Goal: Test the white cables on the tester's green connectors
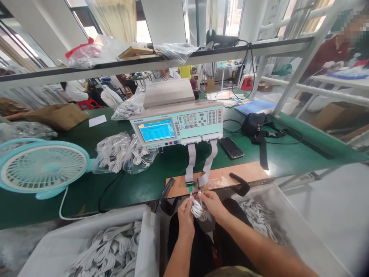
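A coiled white cable [197, 209] hangs between my two hands at the bench's front edge. My left hand [186, 213] pinches one end of it, close to a small green circuit board [190, 188]. The other end is between the fingers of my right hand [212, 204], near the second ribbon lead's dark connector [198, 184]. Whether the plugs sit in the boards is too small to tell. Two grey ribbon cables [208, 161] run from there up to a tester [178, 123] with a lit blue screen.
A bin [148, 231] of bundled white cables stands at the left, another bin [300, 215] at the right. On the green bench are a fan [52, 167], bagged cables [115, 152], a phone [231, 147] and a black bag [255, 125]. A shelf [276, 47] crosses above.
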